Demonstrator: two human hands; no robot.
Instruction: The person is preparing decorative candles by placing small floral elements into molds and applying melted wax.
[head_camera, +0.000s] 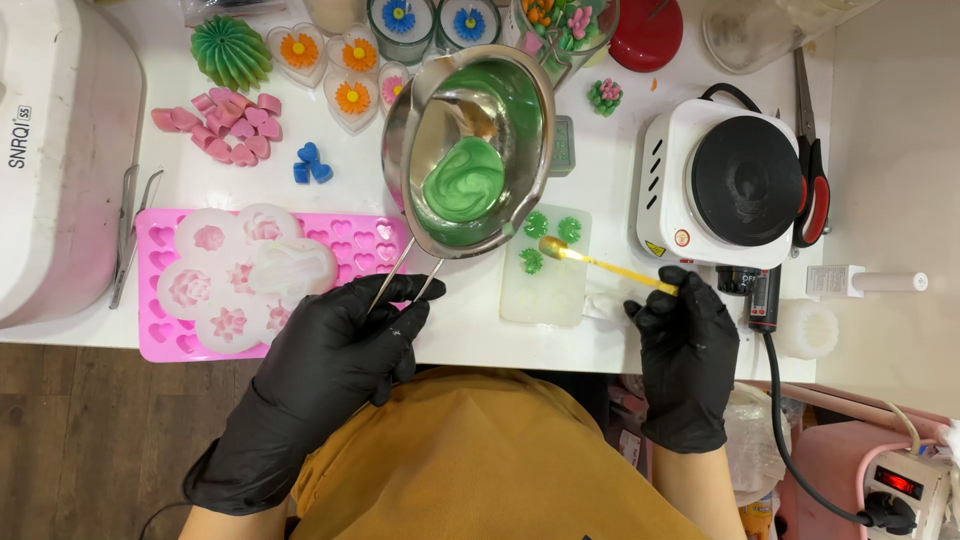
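My left hand (335, 345), in a black glove, grips the wire handle of a steel melting pot (470, 150) and holds it tilted above the white table. Green molten wax (462, 182) pools in the pot's low side. In my gloved right hand (685, 335) is a small gold spoon (600, 263). Its bowl hovers over a clear silicone mould (548, 285) that has three green flower shapes (548, 238) in its upper part.
A pink heart-cavity mould (150, 340) lies at left under several translucent flower moulds (245, 275). Pink and blue wax hearts (225, 125), flower candles (350, 70) and a green cactus candle (232, 50) stand behind. A white electric hotplate (730, 180), scissors (810, 150) and a power strip (905, 490) are at right.
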